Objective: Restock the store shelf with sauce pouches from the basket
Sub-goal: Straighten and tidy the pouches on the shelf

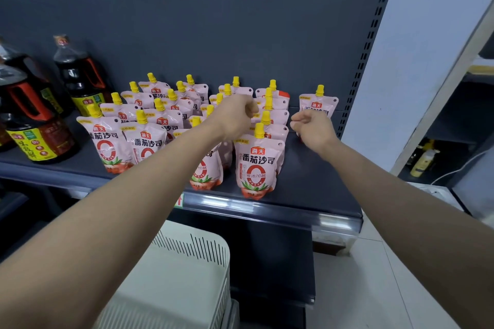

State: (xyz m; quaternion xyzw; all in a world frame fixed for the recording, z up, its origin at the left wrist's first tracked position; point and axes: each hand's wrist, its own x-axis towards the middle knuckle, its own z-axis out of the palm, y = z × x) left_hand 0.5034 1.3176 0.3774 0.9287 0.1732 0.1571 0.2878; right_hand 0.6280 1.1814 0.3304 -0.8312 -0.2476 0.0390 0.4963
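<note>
1. Pale blue wall (417, 67) rises behind a dark grey metal store shelf (310, 184) with a slotted dark grey back panel (240, 35). This is the head view, looking down along both bare forearms.
2. Pink stand-up sauce pouches with yellow screw caps (256, 165) stand upright in several rows across the middle of the shelf, from the near edge to the back panel.
3. One lone pink pouch (318, 105) stands apart at the far right, against the back panel.
4. The left hand (235, 115) hovers over the middle rows with its back to the camera, fingers curled in and thumb against the forefinger. Pouch caps stand just beside and beneath it. I cannot tell whether it pinches one.
5. The right hand (312, 129) is over the bare shelf between the right-most row and the lone pink pouch, which stands just behind it. Its fingers are curled. A small red patch shows under the palm, and I cannot tell whether the hand grips anything.
6. Large dark sauce bottles with red handles and yellow labels (34, 128) stand at the left end of the shelf, beside the pouches.
7. A cream slotted plastic basket (187, 275) sits near and below the shelf edge, under the left forearm. Its contents are hidden.
8. At the far right, a second dark shelving unit (454, 115) holds a small yellow bottle (423, 160).
</note>
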